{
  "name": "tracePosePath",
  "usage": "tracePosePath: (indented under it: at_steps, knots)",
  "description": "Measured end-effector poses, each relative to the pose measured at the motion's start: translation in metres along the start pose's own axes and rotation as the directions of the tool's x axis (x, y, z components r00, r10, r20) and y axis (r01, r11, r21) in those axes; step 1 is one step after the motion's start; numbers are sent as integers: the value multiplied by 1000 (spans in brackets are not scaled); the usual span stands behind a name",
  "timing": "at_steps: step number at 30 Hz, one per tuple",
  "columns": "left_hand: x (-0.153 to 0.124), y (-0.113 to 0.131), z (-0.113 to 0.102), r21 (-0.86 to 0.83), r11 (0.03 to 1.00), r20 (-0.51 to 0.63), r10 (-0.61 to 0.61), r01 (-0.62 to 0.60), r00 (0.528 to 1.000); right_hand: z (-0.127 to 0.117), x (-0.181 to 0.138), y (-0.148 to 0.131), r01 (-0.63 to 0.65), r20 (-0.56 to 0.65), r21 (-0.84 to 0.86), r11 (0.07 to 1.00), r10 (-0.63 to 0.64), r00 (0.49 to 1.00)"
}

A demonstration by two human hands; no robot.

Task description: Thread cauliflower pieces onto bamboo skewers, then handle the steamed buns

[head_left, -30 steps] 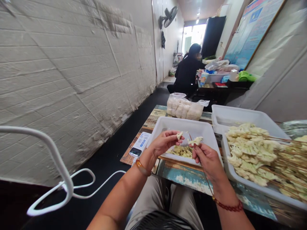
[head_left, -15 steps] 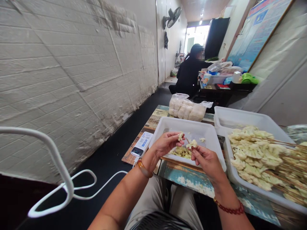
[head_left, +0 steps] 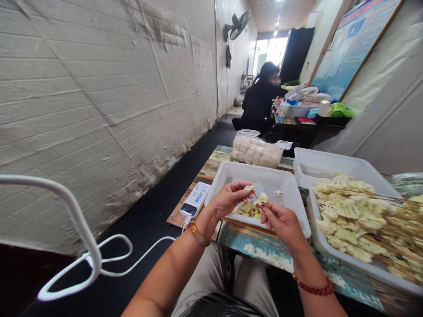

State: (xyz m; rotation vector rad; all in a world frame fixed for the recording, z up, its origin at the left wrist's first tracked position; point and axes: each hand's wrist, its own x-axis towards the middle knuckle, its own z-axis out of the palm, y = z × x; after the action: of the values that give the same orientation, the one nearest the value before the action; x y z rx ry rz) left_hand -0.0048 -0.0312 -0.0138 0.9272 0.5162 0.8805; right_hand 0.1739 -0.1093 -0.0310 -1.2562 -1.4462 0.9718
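Over the near white tub (head_left: 299, 207), my left hand (head_left: 229, 197) pinches a small cauliflower floret (head_left: 249, 188) between thumb and fingertips. Close beside it, my right hand (head_left: 282, 220) has its fingers closed at a second cauliflower floret (head_left: 262, 198). A short length of thin wooden skewer (head_left: 254, 194) shows between the two florets; the rest of it is hidden by the fingers. Loose cauliflower pieces (head_left: 248, 210) lie in the tub below, partly covered by my hands.
On the right, a larger white tub (head_left: 330, 158) holds heaped skewered cauliflower (head_left: 353, 211). A bag of pale rolls (head_left: 256, 149) sits behind the near tub. A white power bank (head_left: 194, 200) with a cable lies left. Farther back, a person (head_left: 261, 99) in black sits by another table.
Both hands have shifted very slightly, and the right hand's floret is a little lower and farther left. The hold of each hand looks the same. The view has moved slightly.
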Motion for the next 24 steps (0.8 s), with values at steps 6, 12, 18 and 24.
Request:
tracePosePath:
  at_steps: [6,12,18,24]
  knots:
    - [1,-6,0,125,984,-103,141,-127,985,0,1,6,-12,-20,34,999,13,1000]
    - [1,-12,1,190,958,-93,236,-216,967,-1,0,10,-28,-18,44,999,29,999]
    - [3,-14,0,306,926,-101,261,-219,960,-1,-1,7,-46,-53,146,988,55,997]
    - [21,-1,1,761,613,-70,405,-214,912,-3,-1,0,-36,-193,383,923,118,974]
